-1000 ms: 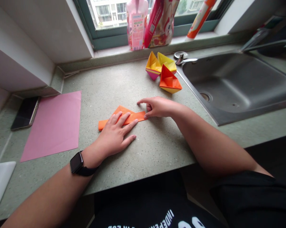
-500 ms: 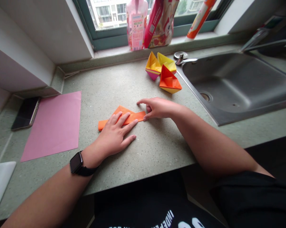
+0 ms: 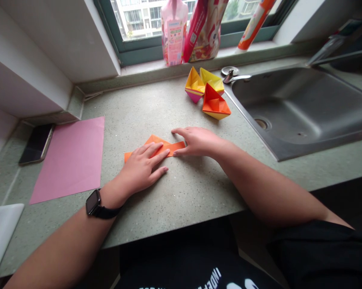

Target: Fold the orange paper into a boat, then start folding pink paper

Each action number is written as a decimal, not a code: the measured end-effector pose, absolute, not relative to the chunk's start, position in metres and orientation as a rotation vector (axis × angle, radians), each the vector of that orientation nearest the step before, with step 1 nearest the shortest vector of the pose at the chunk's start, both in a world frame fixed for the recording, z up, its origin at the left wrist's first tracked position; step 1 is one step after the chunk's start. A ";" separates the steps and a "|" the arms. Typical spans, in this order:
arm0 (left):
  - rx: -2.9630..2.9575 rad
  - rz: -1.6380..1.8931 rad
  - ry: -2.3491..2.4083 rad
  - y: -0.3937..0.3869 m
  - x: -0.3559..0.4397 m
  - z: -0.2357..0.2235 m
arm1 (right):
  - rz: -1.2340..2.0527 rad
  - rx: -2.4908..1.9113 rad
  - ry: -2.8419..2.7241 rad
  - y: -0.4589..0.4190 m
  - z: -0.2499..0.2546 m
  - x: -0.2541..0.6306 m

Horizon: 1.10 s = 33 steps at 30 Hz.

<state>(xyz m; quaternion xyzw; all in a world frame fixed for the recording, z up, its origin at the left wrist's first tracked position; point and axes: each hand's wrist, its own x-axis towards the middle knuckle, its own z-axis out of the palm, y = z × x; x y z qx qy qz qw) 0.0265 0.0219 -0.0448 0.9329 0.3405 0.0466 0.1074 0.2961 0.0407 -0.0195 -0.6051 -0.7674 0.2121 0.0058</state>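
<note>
Orange folded paper (image 3: 175,147), 1 piece, on the counter (image 3: 132,104). Head view: left hand (image 3: 140,166) flat on it, fingers extended; right hand (image 3: 200,141) unclenched, thumb and index spread, thumb at paper's right end. Step looks like flattening a fold; next crease probably needs left steady, right working the edge. Counts: 3 paper boats (image 3: 216,107), 1 pink sheet (image 3: 72,160), 1 phone (image 3: 36,143).

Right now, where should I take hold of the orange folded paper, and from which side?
I'd pinch the orange folded paper by the narrow strip at its right end, coming from the right. It lies flat, the left hand covers much of its middle and left, and that end projects past the fingers, beside the right hand.
</note>
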 end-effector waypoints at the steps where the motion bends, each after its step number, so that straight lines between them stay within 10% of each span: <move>1: 2.734 0.173 0.990 0.026 0.023 -0.045 | 0.655 -1.901 -2.402 0.040 -0.020 0.295; 33: 2.457 0.435 1.207 0.054 -0.001 -0.040 | 0.679 -1.983 -2.384 0.044 -0.015 0.304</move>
